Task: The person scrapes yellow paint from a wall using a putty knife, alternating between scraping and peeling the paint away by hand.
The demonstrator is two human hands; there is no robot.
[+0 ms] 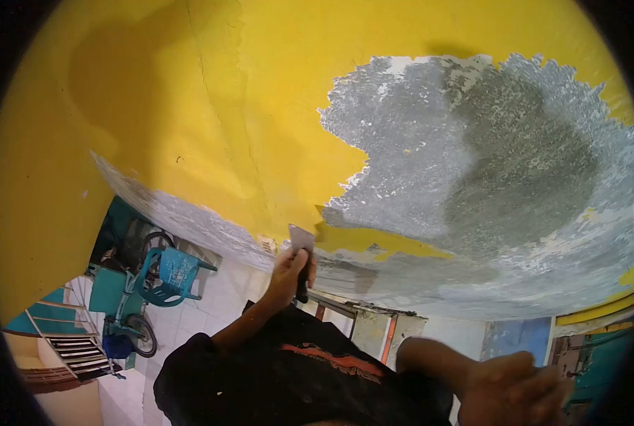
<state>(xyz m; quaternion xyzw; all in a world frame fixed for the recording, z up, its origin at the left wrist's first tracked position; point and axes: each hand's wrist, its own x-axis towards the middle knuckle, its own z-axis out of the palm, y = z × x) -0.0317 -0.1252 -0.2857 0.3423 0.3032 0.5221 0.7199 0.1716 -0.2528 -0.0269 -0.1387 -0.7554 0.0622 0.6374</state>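
My left hand (287, 278) is wrapped round the dark handle of a scraper (302, 239), thumb along its near side. The broad metal blade points up at the lower edge of the yellow paint on the wall (260, 142). To the right of the blade spreads a large stripped grey patch (409, 135) with ragged, flaking borders. My right hand (519, 389), close to the camera and dim, is raised at lower right with its fingers curled in. Whatever lies inside those fingers, if anything, is hidden.
A teal plastic chair (177, 275) and a bicycle (141, 334) stand on the pale tiled floor (224, 298) at left, near a slatted wooden rack (75, 348). A light switch plate (267, 245) sits low on the wall. Behind my shirt are framed panels (374, 334).
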